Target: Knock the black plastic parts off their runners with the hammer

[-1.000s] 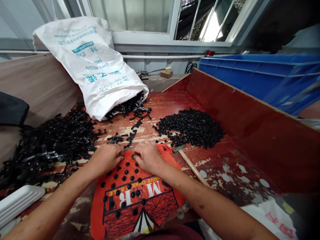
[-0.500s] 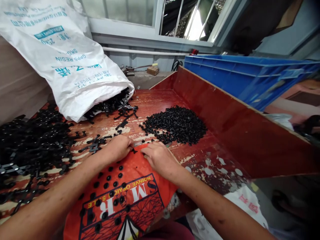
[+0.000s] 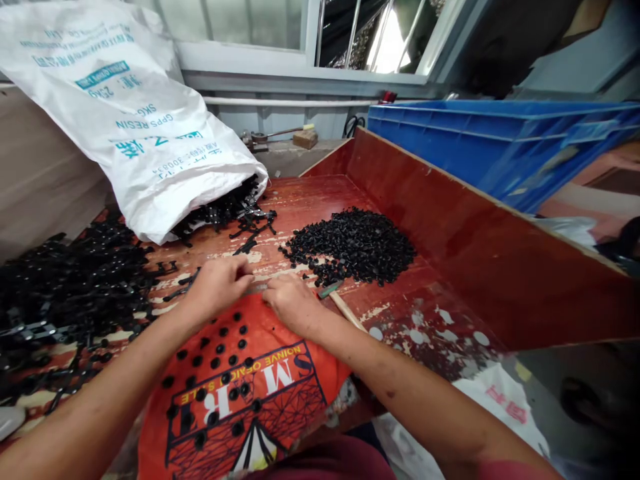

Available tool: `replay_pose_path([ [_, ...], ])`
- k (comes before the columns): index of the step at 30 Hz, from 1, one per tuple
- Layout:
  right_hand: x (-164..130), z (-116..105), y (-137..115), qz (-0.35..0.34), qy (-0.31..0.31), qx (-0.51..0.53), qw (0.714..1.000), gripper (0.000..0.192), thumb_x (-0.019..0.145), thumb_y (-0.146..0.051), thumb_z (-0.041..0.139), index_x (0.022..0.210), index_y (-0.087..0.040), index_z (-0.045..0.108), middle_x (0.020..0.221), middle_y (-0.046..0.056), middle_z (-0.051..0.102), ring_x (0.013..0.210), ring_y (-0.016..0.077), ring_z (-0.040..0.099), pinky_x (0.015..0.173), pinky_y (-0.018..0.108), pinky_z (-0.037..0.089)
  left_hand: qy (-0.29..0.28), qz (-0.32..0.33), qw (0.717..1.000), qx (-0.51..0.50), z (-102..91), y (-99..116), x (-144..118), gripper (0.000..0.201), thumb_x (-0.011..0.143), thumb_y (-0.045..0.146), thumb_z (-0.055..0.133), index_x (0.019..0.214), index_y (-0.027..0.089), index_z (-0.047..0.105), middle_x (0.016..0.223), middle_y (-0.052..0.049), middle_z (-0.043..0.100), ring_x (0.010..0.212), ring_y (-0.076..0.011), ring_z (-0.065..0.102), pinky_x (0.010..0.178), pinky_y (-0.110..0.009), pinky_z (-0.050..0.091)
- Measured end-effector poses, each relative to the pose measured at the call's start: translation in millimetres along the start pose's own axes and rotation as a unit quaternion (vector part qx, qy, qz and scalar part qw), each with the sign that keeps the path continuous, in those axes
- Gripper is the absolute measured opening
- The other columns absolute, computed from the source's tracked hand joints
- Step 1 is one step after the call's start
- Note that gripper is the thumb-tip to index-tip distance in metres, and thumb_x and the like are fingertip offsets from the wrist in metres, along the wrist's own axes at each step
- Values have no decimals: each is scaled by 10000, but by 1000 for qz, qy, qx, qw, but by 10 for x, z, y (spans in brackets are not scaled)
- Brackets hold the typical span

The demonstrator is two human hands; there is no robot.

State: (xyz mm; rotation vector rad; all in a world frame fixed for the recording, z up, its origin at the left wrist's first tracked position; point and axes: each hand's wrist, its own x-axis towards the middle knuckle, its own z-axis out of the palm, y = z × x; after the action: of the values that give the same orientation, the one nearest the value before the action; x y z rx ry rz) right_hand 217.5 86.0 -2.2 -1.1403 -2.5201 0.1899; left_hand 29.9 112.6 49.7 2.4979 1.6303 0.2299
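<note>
Since a moment ago our left hand (image 3: 217,285) and right hand (image 3: 293,305) have edged back together at the orange bag's (image 3: 250,393) far edge, fingers curled, seemingly pinching a small black part (image 3: 257,288) between them.

I look down on a worn red workbench (image 3: 440,320), its paint flaked to pale patches, with a red sideboard (image 3: 480,240) rising along the edge from 1 to 3 o'clock. Beyond that board sits a blue plastic crate (image 3: 480,147). At 12 o'clock a grey-framed window (image 3: 310,40) lets in bright daylight through metal bars, with a pale pipe (image 3: 290,105) running beneath its sill. At 10 o'clock a plain wooden panel (image 3: 45,180) backs the bench. A white plastic bag (image 3: 495,407) lies on the floor at 4 o'clock.
</note>
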Motion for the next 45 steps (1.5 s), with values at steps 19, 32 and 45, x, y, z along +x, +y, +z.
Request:
replay_pose_path([
  [19,-17,-98,-272,0,8,38,999,193,877,-34,574,802,-155,703,841,76,676,821,213,604,787,334,462,13,-32,998,-48,-169,-192,-358,372,892,435,508,1045,180,731,960,-85,765,829,-237,680,727,-310,462],
  [32,-403,-326,226,44,19,-1,999,168,878,-90,608,859,-200,734,825,27,719,812,186,642,762,274,461,-62,156,985,-37,376,366,133,284,782,113,499,854,211,756,826,-48,775,763,-193,678,695,-264,463],
  [45,-428,26,194,-7,44,9,999,175,926,-118,567,948,-179,729,852,54,705,854,199,593,858,330,416,-14,74,997,10,73,233,-37,258,844,218,490,825,167,743,829,-103,734,784,-238,646,702,-322,442],
])
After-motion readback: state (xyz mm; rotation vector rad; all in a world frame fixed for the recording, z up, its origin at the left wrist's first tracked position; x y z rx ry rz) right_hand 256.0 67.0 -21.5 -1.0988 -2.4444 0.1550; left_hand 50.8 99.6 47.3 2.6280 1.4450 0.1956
